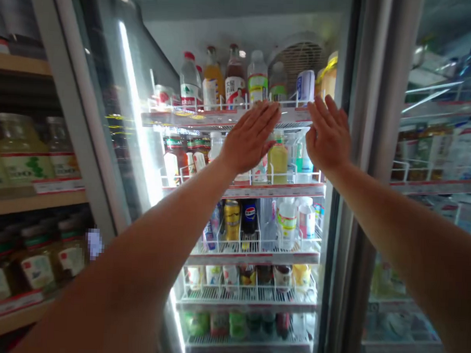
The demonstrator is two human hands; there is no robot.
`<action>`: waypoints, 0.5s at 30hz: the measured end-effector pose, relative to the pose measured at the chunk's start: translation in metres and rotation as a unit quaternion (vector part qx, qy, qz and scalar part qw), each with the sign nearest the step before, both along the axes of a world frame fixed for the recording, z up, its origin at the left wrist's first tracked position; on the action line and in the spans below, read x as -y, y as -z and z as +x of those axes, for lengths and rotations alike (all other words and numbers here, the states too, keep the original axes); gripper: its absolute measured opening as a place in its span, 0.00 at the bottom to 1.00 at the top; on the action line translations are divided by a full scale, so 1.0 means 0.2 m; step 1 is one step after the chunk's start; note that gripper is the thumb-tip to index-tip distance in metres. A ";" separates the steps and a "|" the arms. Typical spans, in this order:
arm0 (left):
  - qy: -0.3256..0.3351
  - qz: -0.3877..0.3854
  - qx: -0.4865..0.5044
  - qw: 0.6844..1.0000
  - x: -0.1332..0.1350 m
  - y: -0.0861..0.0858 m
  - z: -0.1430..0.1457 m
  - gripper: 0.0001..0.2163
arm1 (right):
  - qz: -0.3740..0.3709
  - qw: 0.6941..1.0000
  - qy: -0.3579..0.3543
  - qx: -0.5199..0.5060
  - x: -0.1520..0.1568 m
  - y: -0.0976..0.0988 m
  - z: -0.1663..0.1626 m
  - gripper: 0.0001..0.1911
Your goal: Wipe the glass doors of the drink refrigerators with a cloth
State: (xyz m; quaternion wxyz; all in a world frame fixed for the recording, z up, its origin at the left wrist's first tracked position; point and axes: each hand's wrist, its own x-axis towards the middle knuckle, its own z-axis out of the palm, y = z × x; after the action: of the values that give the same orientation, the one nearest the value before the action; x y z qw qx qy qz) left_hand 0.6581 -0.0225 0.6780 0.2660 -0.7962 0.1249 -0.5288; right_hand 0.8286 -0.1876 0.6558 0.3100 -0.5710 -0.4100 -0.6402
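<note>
Both my arms stretch forward toward a lit drinks fridge with wire-fronted shelves. My left hand (249, 138) is flat, fingers extended together, in front of the top shelf's edge (218, 117). It holds nothing. My right hand (329, 136) is raised near the fridge's right side, fingers extended, also holding nothing. Behind the hands on the top shelf stand a red-capped water bottle (190, 81), an orange drink bottle (213, 84), a dark red drink bottle (235, 80) and a bottle with a yellow-green label (257, 79). A white-and-blue can (305, 86) stands near my right fingertips. Whether either hand touches anything, I cannot tell.
Lower shelves carry several bottles and cans, among them a gold can (232, 219) and a Pepsi bottle (250, 217). A metal door frame (371, 151) rises at the right. On the left, a wooden-edged shelf (8, 203) holds jars and bottles (24, 151).
</note>
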 end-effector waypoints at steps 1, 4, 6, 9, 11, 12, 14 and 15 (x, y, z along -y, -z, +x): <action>-0.014 0.001 -0.013 1.000 -0.04 -0.03 -0.05 0.28 | 0.000 1.000 0.000 -0.003 0.00 0.00 0.00 0.31; -0.060 -0.042 -0.002 0.997 -0.20 -0.12 -0.21 0.29 | -0.004 1.000 -0.003 -0.012 0.00 0.00 -0.01 0.31; -0.076 -0.088 0.067 0.991 -0.29 -0.17 -0.30 0.29 | -0.005 1.000 -0.013 -0.016 0.00 0.00 -0.01 0.31; -0.110 -0.141 0.170 0.969 -0.37 -0.19 -0.34 0.31 | -0.009 0.999 -0.026 -0.022 0.00 0.00 -0.02 0.31; -0.111 -0.186 0.226 0.950 -0.36 -0.18 -0.30 0.31 | -0.014 0.999 -0.026 -0.028 0.00 0.01 -0.02 0.31; -0.103 -0.207 0.248 0.941 -0.33 -0.17 -0.26 0.31 | -0.015 0.999 -0.025 -0.031 0.00 0.01 -0.02 0.31; -0.078 -0.222 0.268 0.934 -0.26 -0.14 -0.17 0.30 | -0.015 0.999 -0.023 -0.031 0.00 0.01 -0.02 0.31; -0.063 -0.217 0.261 0.939 -0.22 -0.12 -0.12 0.30 | -0.014 0.999 -0.022 -0.029 0.00 0.01 -0.02 0.31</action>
State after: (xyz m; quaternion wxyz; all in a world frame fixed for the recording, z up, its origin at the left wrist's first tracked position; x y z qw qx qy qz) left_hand 0.6338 0.0207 0.7013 0.1431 -0.6748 -0.1169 -0.7145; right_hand 0.8255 -0.1885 0.6548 0.3275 -0.5843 -0.4219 -0.6110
